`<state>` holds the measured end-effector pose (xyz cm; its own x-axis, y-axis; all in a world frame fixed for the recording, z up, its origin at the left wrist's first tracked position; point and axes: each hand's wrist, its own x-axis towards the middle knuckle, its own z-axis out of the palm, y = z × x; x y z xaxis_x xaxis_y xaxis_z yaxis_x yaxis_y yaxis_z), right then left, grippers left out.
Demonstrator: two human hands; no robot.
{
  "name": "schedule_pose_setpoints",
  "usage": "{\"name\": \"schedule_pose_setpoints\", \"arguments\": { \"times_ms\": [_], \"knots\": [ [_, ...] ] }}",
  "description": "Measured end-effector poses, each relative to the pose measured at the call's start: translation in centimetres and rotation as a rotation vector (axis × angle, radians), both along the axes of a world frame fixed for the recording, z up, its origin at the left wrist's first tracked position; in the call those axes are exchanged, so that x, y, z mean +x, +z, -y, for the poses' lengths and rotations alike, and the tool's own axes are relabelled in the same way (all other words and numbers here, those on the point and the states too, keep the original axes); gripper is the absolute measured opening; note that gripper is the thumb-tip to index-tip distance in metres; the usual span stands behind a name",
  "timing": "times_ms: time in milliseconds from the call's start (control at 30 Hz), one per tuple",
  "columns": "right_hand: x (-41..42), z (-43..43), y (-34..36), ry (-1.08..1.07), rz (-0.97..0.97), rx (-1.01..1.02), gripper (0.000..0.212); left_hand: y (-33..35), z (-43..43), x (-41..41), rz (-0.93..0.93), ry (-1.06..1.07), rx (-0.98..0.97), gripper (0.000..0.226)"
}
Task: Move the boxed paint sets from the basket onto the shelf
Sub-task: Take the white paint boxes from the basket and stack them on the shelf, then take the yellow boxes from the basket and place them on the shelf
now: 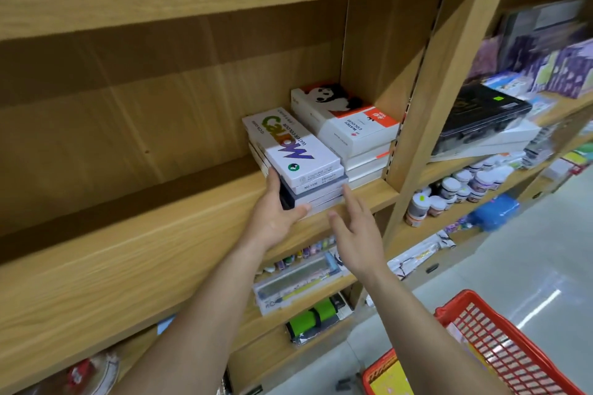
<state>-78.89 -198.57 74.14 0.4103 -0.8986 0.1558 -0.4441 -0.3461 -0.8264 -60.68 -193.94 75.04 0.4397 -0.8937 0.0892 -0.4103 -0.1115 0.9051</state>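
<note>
Paint sets sit in two stacks on your wooden shelf (179, 253), toward its right end: the nearer stack (296, 167), topped by a white box with colourful lettering, lies close to the shelf's front edge, and the panda-printed stack (345, 125) lies just behind and to its right, up against the upright divider (426, 112). To the left of both stacks the shelf board runs bare all the way along, so you have wide open room there, while the right side is closed off by the divider. Your left hand (276, 218) cups the near left corner of the front stack, thumb along its front face and fingers along its left side, touching the lower boxes. Your right hand (356, 234) holds nothing, with its fingers loosely spread; one fingertip is at the stack's front right corner, though you cannot tell whether it touches. The red basket (500, 340) sits low at your right, near the floor and well apart from the stacks.
</note>
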Motion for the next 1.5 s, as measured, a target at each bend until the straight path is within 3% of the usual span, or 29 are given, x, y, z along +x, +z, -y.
{"name": "schedule_pose_setpoints", "arguments": {
  "times_ms": [200,300,500,600,700,767,867,1033,1267,1500],
  "knots": [
    [0.3,-0.1,-0.6,0.047,-0.049,-0.015,0.077,0.2,-0.6,-0.1,-0.022,0.072,-0.083,0.100],
    [0.5,-0.1,-0.6,0.039,-0.030,-0.040,0.079,0.8,-0.2,-0.1,-0.029,0.071,-0.075,0.086],
    [1.2,-0.1,-0.8,0.051,-0.138,-0.049,0.087,1.5,0.9,0.5,0.064,0.016,-0.023,0.098],
    [1.0,-0.4,-0.3,0.075,-0.122,-0.013,0.090,2.4,0.1,0.4,0.063,0.041,-0.016,0.091],
    [-1.3,-0.2,0.7,0.096,-0.116,-0.005,0.080,3.7,-2.8,-1.6,0.118,0.082,-0.067,0.085],
    [-4.7,-0.3,0.3,0.048,-0.130,-0.023,0.075,3.5,-6.0,-4.2,0.151,0.085,-0.118,0.067],
    [-12.2,-0.7,-2.6,-0.099,-0.145,0.047,0.066,0.9,-9.6,-9.2,0.176,-0.039,-0.076,0.035],
    [-26.1,-2.7,-10.9,-0.351,-0.337,0.263,0.047,-7.5,-8.5,-17.3,0.223,-0.330,0.304,0.026],
    [-37.6,-6.5,-21.5,-0.533,-0.427,0.599,0.049,-19.8,-3.1,-25.3,0.334,-0.522,0.588,0.040],
    [-35.5,-7.1,-33.7,-0.590,-0.337,0.817,0.057,-30.1,3.6,-27.7,0.456,-0.639,0.583,0.062]
  ]
}}
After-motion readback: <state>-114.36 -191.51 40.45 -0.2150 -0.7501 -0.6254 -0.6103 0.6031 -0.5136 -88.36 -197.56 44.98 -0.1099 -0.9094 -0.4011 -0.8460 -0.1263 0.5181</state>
